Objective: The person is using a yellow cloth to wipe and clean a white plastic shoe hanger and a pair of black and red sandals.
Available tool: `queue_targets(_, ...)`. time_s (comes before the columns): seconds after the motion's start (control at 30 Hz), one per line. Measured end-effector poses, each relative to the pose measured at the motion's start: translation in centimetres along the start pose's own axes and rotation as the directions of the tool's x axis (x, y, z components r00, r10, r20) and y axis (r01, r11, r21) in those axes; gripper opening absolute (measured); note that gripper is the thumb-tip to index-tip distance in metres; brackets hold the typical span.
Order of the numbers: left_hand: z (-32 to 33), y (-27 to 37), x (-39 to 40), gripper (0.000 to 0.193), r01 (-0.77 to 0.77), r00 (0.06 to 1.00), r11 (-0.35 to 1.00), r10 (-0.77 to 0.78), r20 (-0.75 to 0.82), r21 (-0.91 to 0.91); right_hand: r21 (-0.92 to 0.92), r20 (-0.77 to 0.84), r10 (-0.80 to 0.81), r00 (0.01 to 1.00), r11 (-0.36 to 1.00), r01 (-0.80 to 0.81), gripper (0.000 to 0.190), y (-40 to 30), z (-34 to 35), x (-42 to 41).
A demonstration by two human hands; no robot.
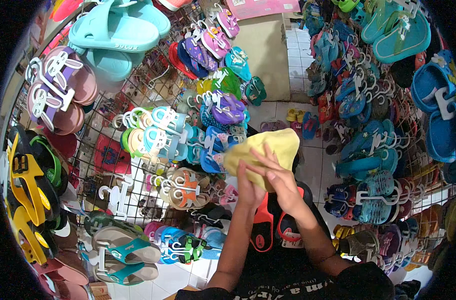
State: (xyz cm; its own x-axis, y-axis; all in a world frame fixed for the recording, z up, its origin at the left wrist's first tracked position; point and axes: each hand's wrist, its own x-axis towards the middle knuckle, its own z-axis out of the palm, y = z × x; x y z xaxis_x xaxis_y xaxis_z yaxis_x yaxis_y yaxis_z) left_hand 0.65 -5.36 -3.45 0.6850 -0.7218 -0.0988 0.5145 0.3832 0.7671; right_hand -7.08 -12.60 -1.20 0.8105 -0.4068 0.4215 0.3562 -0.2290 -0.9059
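Note:
A yellow cloth [288,144] lies folded between my hands at chest height. My left hand [248,185] supports its lower left side from beneath, with the palm turned towards it. Over the cloth's front rests my right hand [278,180], its fingers spread and slightly blurred. Just below the hands, a pair of black and red sandals [263,225] lies against my black shirt, partly covered by my right forearm.
Wire grid racks [111,93] hung with sandals stand on the left, among them light blue slides [119,33] and yellow and black sandals [29,187]. More footwear on white hangers, such as blue clogs [440,131], hangs at right. Small shoes sit on the tiled floor [310,161] ahead.

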Motion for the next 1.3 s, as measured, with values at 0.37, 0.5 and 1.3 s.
queue_targets(0.37,-2.9,2.0,-0.4,0.057,0.023,0.994,0.925,0.018,0.105,-0.380,-0.280,-0.453,0.006,0.892,0.949,-0.148,0.042,1.4,-2.9,0.9)
queue_targets(0.5,-3.1,2.3,-0.3,0.056,0.037,0.993,0.922,0.010,0.119,-0.386,0.047,-0.248,0.419,0.873,0.906,-0.421,0.043,3.0,-3.6,0.5)
queue_targets(1.3,-8.4,3.6,4.9,0.034,0.039,0.996,0.503,0.045,-0.071,0.864,0.449,-0.289,0.516,0.806,0.817,-0.362,0.032,7.0,-7.9,-0.3)
